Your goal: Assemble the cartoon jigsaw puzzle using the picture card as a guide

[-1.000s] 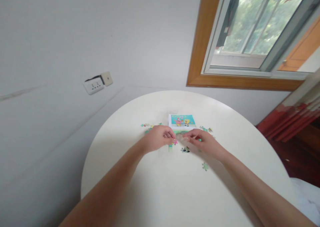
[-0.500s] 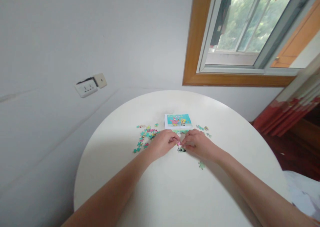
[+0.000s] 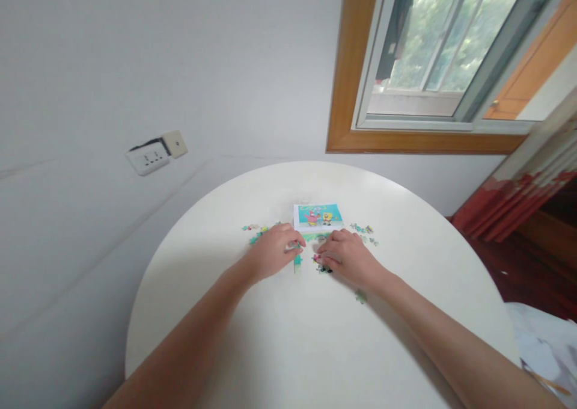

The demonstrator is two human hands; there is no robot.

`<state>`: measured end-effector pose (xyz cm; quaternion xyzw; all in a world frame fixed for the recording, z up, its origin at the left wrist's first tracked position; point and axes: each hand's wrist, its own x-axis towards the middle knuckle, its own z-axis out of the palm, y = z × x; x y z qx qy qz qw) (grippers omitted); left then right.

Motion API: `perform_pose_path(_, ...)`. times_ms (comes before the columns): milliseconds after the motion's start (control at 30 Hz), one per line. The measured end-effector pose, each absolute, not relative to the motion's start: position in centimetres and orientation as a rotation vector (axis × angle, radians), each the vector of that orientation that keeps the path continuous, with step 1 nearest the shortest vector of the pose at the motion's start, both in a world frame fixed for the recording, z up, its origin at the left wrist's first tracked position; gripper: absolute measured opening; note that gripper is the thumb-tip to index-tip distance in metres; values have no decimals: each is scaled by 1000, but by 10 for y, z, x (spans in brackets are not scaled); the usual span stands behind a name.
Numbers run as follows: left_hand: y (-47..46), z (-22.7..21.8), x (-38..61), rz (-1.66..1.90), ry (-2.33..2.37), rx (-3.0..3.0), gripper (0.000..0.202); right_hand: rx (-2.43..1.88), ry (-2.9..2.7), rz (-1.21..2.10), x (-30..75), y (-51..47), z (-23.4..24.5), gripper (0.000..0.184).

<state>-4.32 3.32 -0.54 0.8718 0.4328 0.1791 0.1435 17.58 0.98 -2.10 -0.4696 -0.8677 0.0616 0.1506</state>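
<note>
your left hand [image 3: 274, 249] half curled, your right hand [image 3: 350, 255] bent, touching a pink piece [image 3: 315, 257], can't tell if they're holding anything

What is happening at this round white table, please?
A person is handling small, colourful jigsaw pieces at the round white table. The right hand is at a small pink piece; whether it grips it is unclear. The left hand is beside a narrow blue-green strip of pieces. Beyond the hands lies a white-edged rectangle with a blue cartoon picture. Loose pieces lie on both sides, and one pale green piece sits apart, nearer the person.
</note>
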Motion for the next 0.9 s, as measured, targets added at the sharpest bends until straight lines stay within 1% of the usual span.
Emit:
perform_pose_path(100,35,3,-59,436,1239,2495,18,-1339,-2486,204,174,11,-23,17)
perform_pose_path(333,41,21,-110,308,1542,2311,29,-1363,-2482,199,174,12,-22,16)
perform_pose_path(500,39,26,-130,123,1692,2231,25,-1341,-2495,161,173,7,-17,19)
perform_pose_path(667,35,23,-132,-60,1730,2170,29,-1345,-2497,168,174,8,-20,17)
perform_pose_path(900,33,17,-128,-113,1678,2174,30,-1355,-2490,181,175,10,-24,19)
